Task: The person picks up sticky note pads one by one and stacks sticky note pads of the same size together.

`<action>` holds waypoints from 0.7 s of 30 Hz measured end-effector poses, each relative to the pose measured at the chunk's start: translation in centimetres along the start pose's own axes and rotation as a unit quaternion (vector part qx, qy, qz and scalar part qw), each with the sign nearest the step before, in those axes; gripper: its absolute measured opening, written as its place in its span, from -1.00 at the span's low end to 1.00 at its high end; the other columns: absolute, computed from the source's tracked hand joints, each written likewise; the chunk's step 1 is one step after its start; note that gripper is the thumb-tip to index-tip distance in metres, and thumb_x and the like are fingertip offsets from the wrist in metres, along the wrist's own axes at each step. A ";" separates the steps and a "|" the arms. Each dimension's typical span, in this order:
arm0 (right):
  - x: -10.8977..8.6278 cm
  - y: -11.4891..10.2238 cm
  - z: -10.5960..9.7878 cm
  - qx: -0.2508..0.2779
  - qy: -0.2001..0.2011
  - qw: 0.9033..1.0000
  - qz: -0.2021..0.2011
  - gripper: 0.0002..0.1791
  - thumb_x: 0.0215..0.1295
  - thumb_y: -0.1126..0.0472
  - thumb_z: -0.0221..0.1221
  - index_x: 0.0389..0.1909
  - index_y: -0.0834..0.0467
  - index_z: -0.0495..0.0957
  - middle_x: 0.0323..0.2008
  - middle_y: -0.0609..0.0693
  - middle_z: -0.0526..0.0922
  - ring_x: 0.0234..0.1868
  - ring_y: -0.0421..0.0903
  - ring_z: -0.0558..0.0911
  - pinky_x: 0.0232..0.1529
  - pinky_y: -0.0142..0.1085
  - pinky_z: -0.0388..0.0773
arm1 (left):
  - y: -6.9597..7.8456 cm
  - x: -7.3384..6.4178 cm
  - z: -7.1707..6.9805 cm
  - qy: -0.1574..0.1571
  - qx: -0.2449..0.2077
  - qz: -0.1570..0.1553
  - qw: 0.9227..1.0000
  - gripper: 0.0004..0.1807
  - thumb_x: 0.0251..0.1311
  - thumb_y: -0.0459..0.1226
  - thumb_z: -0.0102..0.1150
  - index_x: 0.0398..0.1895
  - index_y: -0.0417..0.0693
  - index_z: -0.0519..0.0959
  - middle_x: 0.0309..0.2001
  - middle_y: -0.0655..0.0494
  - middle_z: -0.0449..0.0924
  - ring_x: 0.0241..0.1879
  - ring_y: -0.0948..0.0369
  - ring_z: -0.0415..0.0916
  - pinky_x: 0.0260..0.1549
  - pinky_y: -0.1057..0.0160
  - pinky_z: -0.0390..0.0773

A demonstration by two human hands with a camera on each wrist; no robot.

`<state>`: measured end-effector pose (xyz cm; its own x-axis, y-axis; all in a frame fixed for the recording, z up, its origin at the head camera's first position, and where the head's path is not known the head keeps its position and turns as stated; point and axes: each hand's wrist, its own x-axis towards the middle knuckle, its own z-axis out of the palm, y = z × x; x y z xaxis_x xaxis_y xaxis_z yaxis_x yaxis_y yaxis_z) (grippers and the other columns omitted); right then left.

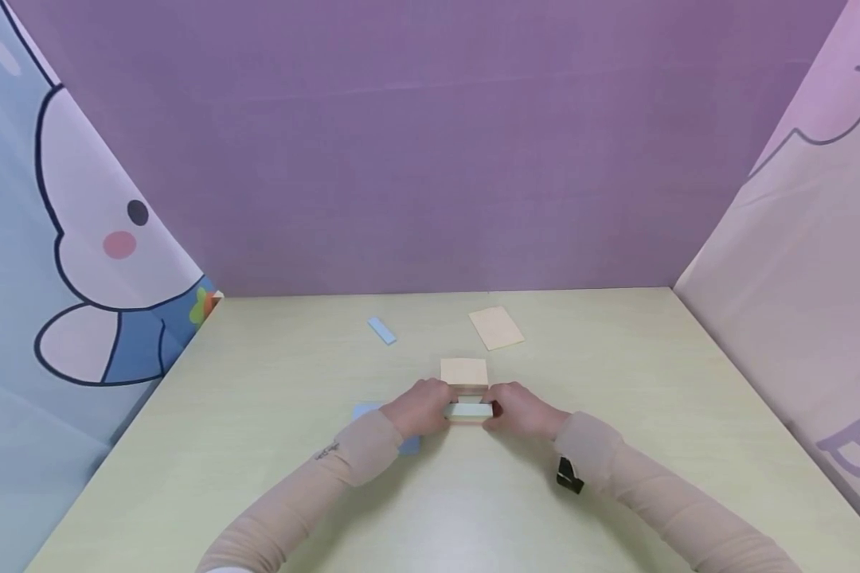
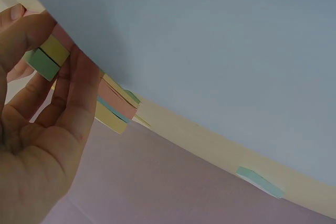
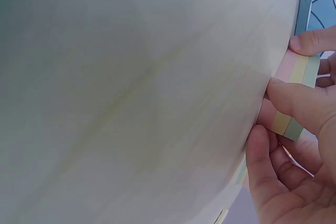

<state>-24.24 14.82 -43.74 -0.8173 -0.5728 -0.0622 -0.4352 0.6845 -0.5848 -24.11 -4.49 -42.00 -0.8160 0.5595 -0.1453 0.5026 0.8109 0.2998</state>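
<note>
Both hands hold one small stack of strip-shaped sticky-note pads [image 1: 469, 411], layered pink, yellow and green, low over the table. My left hand [image 1: 424, 406] grips its left end; in the left wrist view the end of the strip stack [image 2: 50, 59] shows between thumb and fingers. The right end is pinched by my right hand [image 1: 521, 407], and the right wrist view shows the layered strips [image 3: 296, 69] between its thumb and fingers. Just behind the hands sits a wider stack of pads [image 1: 463, 372] with a pale yellow top; its coloured layers [image 2: 116, 103] appear in the left wrist view.
A blue pad [image 1: 410, 444] lies partly hidden beneath the left wrist. Farther back on the table [image 1: 272, 414] are a light blue strip [image 1: 382, 330] at left and a peach rectangular sheet [image 1: 497, 327] at right. A purple backdrop [image 1: 444, 159] rises behind the table.
</note>
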 end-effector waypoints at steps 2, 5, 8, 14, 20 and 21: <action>0.0 0.0 0.0 -0.002 0.001 1.000 -0.001 -0.82 0.00 0.37 0.29 -0.33 0.25 0.57 -0.45 -0.04 0.55 -0.45 -0.22 0.44 -0.41 -0.44 0.43 | 0.0 0.0 0.0 0.002 0.005 0.002 1.000 -0.79 -0.09 -0.41 0.28 -0.31 -0.08 0.63 -0.35 0.12 0.62 -0.52 0.31 0.39 -0.44 0.39 0.44; -0.1 0.0 -0.1 -0.003 0.002 1.000 -0.002 -0.82 -0.01 0.37 0.29 -0.32 0.25 0.57 -0.44 -0.04 0.55 -0.45 -0.22 0.44 -0.41 -0.44 0.44 | 0.0 0.1 0.1 0.005 0.010 0.004 1.000 -0.76 -0.09 -0.41 0.28 -0.27 -0.08 0.62 -0.36 0.12 0.62 -0.52 0.31 0.39 -0.44 0.39 0.44; -0.1 -0.1 -0.1 -0.003 0.003 1.000 0.004 -0.82 -0.01 0.38 0.29 -0.32 0.25 0.57 -0.45 -0.04 0.54 -0.45 -0.22 0.44 -0.41 -0.43 0.44 | 0.0 0.2 0.1 0.007 0.015 0.006 1.000 -0.74 -0.09 -0.40 0.29 -0.24 -0.08 0.62 -0.36 0.11 0.63 -0.51 0.31 0.40 -0.44 0.39 0.45; 0.0 0.2 0.0 -0.010 0.005 1.000 0.011 -0.82 0.00 0.36 0.29 -0.32 0.24 0.57 -0.46 -0.04 0.53 -0.46 -0.22 0.43 -0.41 -0.43 0.43 | -0.2 -0.5 -0.5 0.020 0.009 0.014 1.000 -0.81 -0.09 -0.40 0.26 -0.33 -0.06 0.63 -0.43 0.14 0.57 -0.52 0.29 0.39 -0.48 0.38 0.43; -0.1 0.3 0.0 -0.004 0.005 1.000 -0.005 -0.82 0.01 0.36 0.28 -0.31 0.25 0.57 -0.46 -0.05 0.53 -0.46 -0.22 0.42 -0.42 -0.44 0.42 | -1.8 -1.9 -3.4 0.050 -0.031 0.007 0.998 -0.73 0.02 -0.36 0.22 -0.15 -0.19 0.60 -0.23 0.02 0.62 -0.26 0.18 0.53 -0.22 0.25 0.51; -0.1 0.3 0.1 -0.004 0.005 1.000 -0.005 -0.82 0.01 0.36 0.28 -0.31 0.25 0.57 -0.46 -0.06 0.53 -0.46 -0.21 0.42 -0.42 -0.45 0.42 | -2.3 -2.0 -4.0 0.059 -0.037 -0.001 0.998 -0.71 0.04 -0.35 0.22 -0.12 -0.22 0.58 -0.20 -0.01 0.62 -0.21 0.15 0.54 -0.17 0.21 0.51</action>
<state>-24.28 15.03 -43.93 -0.8169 -0.5747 -0.0484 -0.4459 0.6826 -0.5790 -24.78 -8.17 -38.62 -0.8468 0.5308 -0.0359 0.4823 0.7944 0.3693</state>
